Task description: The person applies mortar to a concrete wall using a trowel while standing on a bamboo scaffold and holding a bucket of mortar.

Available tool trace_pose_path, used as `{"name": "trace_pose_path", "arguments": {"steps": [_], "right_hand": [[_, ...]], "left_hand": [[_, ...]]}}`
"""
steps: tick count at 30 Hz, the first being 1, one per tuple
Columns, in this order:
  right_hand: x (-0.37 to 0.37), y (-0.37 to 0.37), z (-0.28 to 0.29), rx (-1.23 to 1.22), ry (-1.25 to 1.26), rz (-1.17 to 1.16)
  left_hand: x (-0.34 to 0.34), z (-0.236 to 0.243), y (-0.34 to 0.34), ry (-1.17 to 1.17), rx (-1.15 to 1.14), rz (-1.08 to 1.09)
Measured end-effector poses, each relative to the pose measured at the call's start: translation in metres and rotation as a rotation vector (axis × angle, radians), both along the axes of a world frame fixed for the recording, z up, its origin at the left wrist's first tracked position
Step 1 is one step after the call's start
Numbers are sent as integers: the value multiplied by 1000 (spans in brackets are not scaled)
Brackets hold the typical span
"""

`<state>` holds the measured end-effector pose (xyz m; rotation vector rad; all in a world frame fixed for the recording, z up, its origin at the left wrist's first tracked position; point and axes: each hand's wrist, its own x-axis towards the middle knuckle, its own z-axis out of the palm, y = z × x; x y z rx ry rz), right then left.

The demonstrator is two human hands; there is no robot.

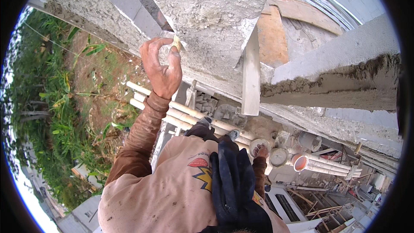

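Observation:
My left hand (162,67) is raised beside the lower corner of a rough grey plastered column (211,13). Its thumb and forefinger pinch a small pale yellow piece (176,43), whose kind I cannot make out; the tip is close to the column's edge. Down to the right, my right hand (260,150) is at the mouth of a mortar-stained bucket (254,143). Its fingers are small and partly hidden there, so their grip does not show. A flat pale straight board (251,82) stands along the column's right side.
Light bamboo poles (185,113) run below me as scaffolding. More buckets stand right of my right hand, one orange inside (300,162). A block wall (125,4) runs past the column. Planted ground (92,82) lies far below on the left; wooden boards (276,39) lie beyond the wall.

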<state>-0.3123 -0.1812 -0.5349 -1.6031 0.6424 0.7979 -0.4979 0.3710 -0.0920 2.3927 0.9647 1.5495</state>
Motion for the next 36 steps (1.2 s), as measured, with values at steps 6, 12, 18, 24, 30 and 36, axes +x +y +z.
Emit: {"name": "trace_pose_path", "arguments": {"steps": [6, 12, 18, 24, 30, 36], "right_hand": [[-19, 55, 39, -25, -66, 84], [-40, 97, 68, 8, -60, 69], [-48, 134, 83, 28, -33, -8], [-54, 113, 14, -29, -671, 123], [-97, 93, -42, 1056, -103, -562], [-127, 113, -28, -50, -832, 284]], "left_hand": [[-23, -75, 78, 400, -805, 313], [1, -108, 92, -70, -1287, 41], [10, -120, 104, -542, -1413, -500], [-16, -135, 77, -805, -1542, -981], [-41, -148, 5, -429, -1673, -1063], [-50, -117, -68, -182, -1539, -1277]]}}
